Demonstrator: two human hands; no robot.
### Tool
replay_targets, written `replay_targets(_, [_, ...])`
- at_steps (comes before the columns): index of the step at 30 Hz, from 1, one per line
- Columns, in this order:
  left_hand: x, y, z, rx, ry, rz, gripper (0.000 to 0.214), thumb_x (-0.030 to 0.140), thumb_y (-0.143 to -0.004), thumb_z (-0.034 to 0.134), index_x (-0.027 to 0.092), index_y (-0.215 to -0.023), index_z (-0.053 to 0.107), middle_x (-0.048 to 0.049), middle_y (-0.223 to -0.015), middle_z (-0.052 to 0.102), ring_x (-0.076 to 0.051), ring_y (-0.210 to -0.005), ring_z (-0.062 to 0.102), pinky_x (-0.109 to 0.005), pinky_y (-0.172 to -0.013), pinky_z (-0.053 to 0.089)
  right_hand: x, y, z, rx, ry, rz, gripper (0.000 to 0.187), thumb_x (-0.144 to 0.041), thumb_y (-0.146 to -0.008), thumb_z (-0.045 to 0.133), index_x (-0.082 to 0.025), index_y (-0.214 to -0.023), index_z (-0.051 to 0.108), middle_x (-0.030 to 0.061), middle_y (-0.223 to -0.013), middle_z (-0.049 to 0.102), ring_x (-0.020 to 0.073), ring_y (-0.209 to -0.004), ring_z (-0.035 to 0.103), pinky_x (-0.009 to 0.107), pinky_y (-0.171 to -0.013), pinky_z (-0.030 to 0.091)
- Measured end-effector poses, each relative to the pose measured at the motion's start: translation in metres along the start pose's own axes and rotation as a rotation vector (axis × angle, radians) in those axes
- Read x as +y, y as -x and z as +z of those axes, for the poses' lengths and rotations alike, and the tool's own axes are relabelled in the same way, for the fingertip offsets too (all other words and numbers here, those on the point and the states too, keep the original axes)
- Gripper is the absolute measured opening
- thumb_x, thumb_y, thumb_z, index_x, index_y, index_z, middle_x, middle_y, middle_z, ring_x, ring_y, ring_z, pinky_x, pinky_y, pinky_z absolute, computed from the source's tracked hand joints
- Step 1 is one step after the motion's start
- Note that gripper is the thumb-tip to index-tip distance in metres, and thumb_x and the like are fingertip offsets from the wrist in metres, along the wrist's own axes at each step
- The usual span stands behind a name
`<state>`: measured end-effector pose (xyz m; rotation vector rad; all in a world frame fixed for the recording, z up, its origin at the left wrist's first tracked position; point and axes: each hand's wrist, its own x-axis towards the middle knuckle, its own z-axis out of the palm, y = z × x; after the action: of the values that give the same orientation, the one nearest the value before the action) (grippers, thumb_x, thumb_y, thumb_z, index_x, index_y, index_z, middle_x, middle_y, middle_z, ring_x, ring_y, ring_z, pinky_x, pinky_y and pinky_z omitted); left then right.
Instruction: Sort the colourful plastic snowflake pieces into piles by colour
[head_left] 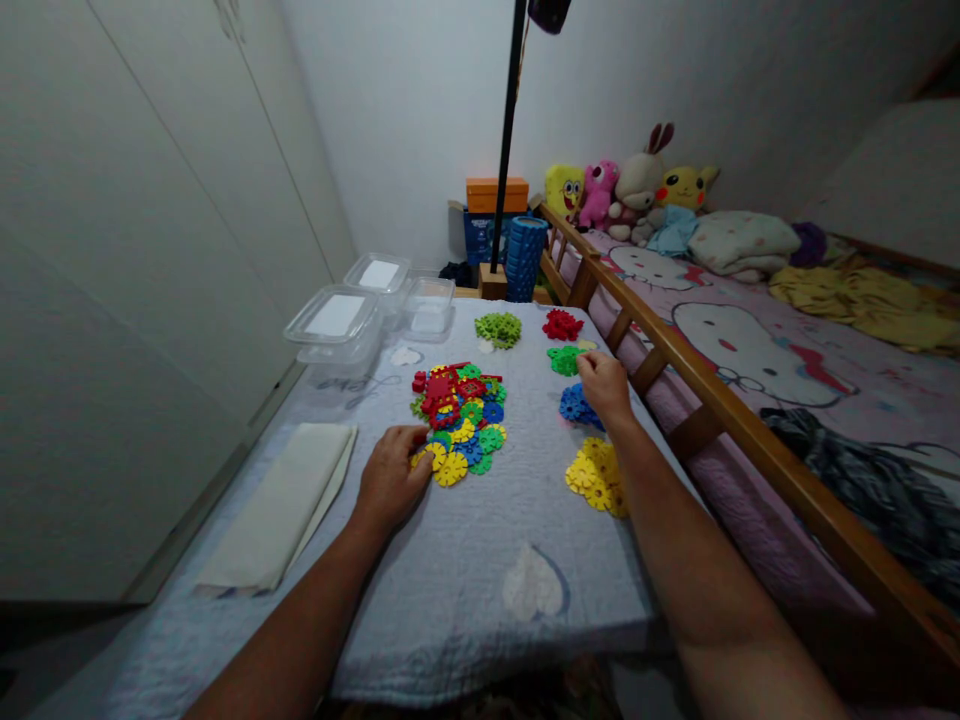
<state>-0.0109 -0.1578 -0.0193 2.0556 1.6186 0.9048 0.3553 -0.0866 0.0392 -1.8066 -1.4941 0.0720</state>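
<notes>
A heap of mixed plastic snowflake discs (pixel 471 412) in red, blue, green and yellow lies mid-table. At its near left edge, my left hand (pixel 391 472) has its thumb and fingers closed around a yellow snowflake disc (pixel 418 458). My right hand (pixel 604 386) is at the right edge of a small green disc pile (pixel 564 360), fingertips pinched together; anything between them is hidden. Under that wrist sits a blue disc pile (pixel 576 403), partly covered. Nearer me, the forearm overlaps a yellow disc pile (pixel 594 474). Farther back are a red pile (pixel 562 324) and a lime-green pile (pixel 498 330).
Clear lidded plastic boxes (pixel 337 318) stand at the table's back left. A folded pale cloth (pixel 289 505) lies at left. Along the right side runs a wooden bed rail (pixel 675 355). A black pole (pixel 507 140) rises behind the table.
</notes>
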Motion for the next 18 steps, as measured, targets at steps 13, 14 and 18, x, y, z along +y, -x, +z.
replay_targets(13, [-0.002, -0.001, 0.001, -0.008, 0.009, 0.009, 0.034, 0.035, -0.085, 0.054, 0.019, -0.113, 0.066, -0.0097, -0.109, 0.066, -0.026, -0.102, 0.064, -0.043, -0.096, 0.052, 0.087, -0.068, -0.002, 0.078, 0.211, 0.463, 0.026, -0.011, -0.079, 0.056, -0.01, -0.088, 0.081, 0.015, -0.091, 0.078, 0.0248, -0.088, 0.071, 0.027, -0.076, 0.051])
replay_targets(14, [-0.002, -0.001, 0.001, -0.009, 0.008, 0.008, 0.034, 0.035, -0.085, 0.054, 0.019, -0.113, 0.066, -0.0096, -0.109, 0.066, -0.026, -0.101, 0.064, -0.043, -0.096, 0.052, 0.085, -0.069, -0.001, 0.075, 0.249, 0.459, 0.027, -0.011, -0.081, 0.056, -0.01, -0.09, 0.082, 0.0168, -0.096, 0.079, 0.0258, -0.093, 0.071, 0.027, -0.078, 0.05])
replay_targets(18, [-0.003, -0.001, 0.001, -0.011, 0.007, 0.004, 0.034, 0.034, -0.085, 0.055, 0.02, -0.114, 0.066, -0.0091, -0.11, 0.067, -0.025, -0.1, 0.064, -0.042, -0.094, 0.053, 0.079, -0.069, 0.006, 0.025, 0.375, 0.419, 0.034, -0.014, -0.09, 0.052, -0.01, -0.106, 0.081, 0.0206, -0.111, 0.077, 0.0283, -0.102, 0.072, 0.03, -0.084, 0.05])
